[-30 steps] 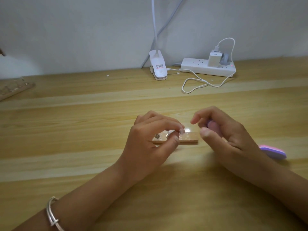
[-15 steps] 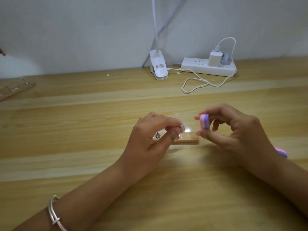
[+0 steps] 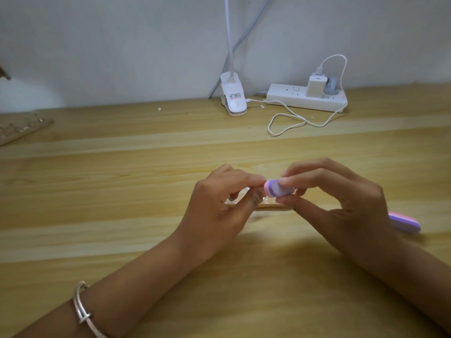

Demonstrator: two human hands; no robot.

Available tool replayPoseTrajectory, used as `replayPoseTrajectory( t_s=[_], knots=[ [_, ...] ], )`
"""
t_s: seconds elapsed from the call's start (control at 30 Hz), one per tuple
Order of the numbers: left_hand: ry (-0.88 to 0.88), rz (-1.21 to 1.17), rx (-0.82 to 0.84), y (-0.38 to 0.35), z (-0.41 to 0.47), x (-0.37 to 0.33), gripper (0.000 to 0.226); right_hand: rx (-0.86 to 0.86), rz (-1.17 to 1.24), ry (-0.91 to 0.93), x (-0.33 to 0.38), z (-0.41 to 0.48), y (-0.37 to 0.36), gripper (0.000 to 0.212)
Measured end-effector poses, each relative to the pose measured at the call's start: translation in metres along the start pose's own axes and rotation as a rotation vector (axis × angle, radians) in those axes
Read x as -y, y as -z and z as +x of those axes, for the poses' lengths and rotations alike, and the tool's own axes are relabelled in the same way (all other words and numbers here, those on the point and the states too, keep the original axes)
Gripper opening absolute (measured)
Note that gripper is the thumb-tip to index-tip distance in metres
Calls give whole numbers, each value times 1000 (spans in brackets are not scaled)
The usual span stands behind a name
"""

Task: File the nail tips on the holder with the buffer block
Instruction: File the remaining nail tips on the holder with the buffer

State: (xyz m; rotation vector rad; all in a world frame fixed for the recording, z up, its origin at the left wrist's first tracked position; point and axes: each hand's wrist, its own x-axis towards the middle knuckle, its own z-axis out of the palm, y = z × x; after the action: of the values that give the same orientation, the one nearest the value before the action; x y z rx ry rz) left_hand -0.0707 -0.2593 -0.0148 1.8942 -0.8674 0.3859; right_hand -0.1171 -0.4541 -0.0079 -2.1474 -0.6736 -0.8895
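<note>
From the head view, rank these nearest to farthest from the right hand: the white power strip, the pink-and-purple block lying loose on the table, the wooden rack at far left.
1. Pink-and-purple block: on the table, just right of the right hand.
2. White power strip: at the back, behind the hand.
3. Wooden rack: far left table edge.

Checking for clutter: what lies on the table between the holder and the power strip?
Head view: a white cable loop near the power strip; otherwise the table is bare.
</note>
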Motion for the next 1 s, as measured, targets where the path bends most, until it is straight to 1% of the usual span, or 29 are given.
replayPoseTrajectory(
  t_s=[0.1, 0.2, 0.37, 0.5, 0.63, 0.8, 0.9, 1.0],
  knots=[
    [11, 9, 7, 0, 0, 0, 13, -18, -36, 12, -3, -2, -3, 8],
    [-3, 32, 13, 1, -1, 0, 12, 13, -46, 76, -4, -4, -6, 4],
    [2, 39, 14, 0, -1, 1, 11, 37, -71, 85, -8, -3, -2, 4],
    [-27, 52, 6, 1, -1, 1, 14, 64, -102, 165, -2, -4, -7, 4],
    [-17, 54, -29, 0, 0, 1, 11, 47, -100, 108, -8, 0, -3, 5],
    [-19, 45, -29, 1, 0, 2, 14, 61, -143, 189, -3, -3, -9, 7],
    [-15, 59, -28, 1, 0, 1, 9, 41, -113, 136, -8, -1, -5, 6],
    [-27, 52, -57, 1, -1, 1, 12, 42, -110, 169, -4, -5, -8, 6]
  ],
)
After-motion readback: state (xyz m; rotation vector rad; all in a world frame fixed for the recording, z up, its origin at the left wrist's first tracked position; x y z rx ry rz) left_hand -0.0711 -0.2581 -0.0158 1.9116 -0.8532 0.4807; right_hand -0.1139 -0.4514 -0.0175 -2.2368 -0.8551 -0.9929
